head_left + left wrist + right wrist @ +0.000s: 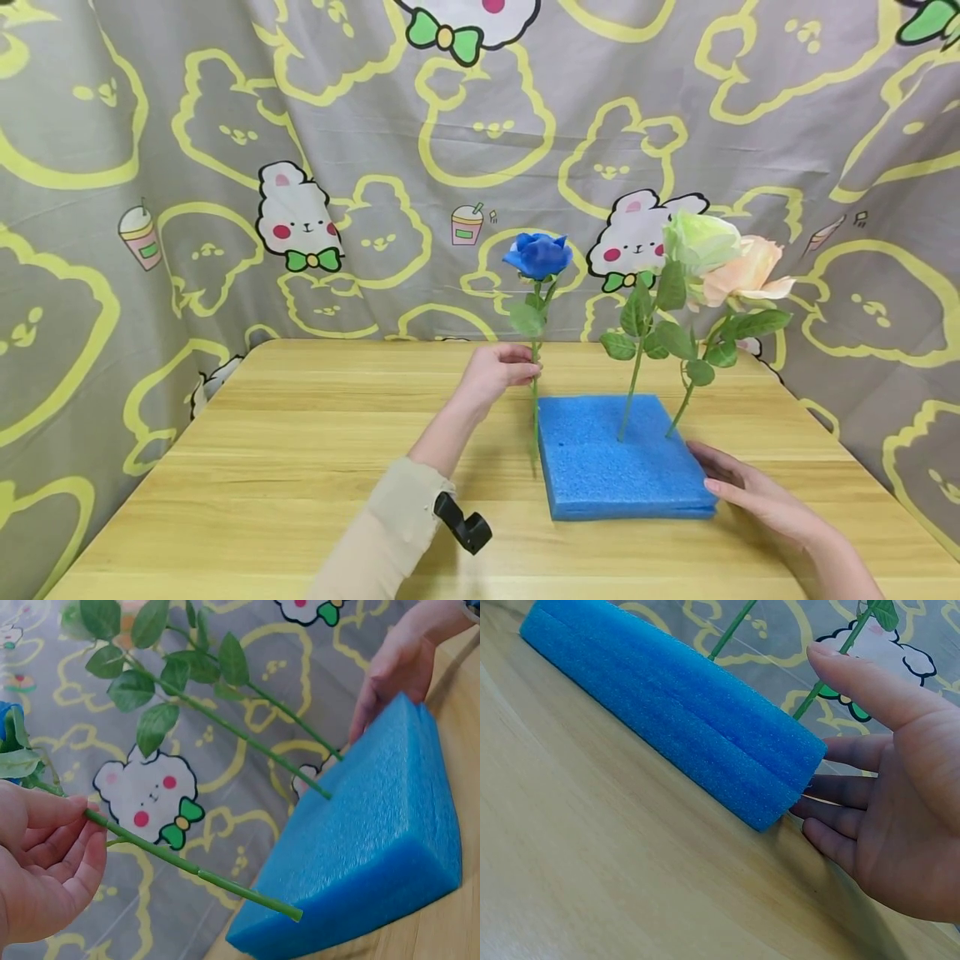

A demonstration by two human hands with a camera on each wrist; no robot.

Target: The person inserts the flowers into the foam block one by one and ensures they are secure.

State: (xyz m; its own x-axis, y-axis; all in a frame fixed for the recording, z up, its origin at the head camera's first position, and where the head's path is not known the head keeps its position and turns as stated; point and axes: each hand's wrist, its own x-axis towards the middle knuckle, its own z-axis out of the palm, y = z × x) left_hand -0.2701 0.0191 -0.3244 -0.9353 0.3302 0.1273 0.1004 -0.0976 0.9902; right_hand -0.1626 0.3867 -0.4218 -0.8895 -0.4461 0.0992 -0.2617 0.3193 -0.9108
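My left hand (pixel 495 373) pinches the green stem of an artificial blue rose (pixel 538 255) between thumb and fingers. The rose is upright at the left side of a blue foam block (pixel 622 467), its bare cut stem end (pixel 289 907) hanging below the hand and overlapping the block in the left wrist view. A pale green rose (pixel 701 242) and a peach rose (pixel 748 273) stand with their stems in the block's top. At the block's right side, my right hand (pixel 757 496) rests its extended fingers (pixel 844 791) against the foam, thumb lifted apart.
The foam block lies on a light wooden table (pixel 315 467). Behind the table hangs a grey curtain (pixel 390 125) with yellow cartoon outlines. A black camera mount (pixel 463 523) is strapped to the left sleeve (pixel 390 525).
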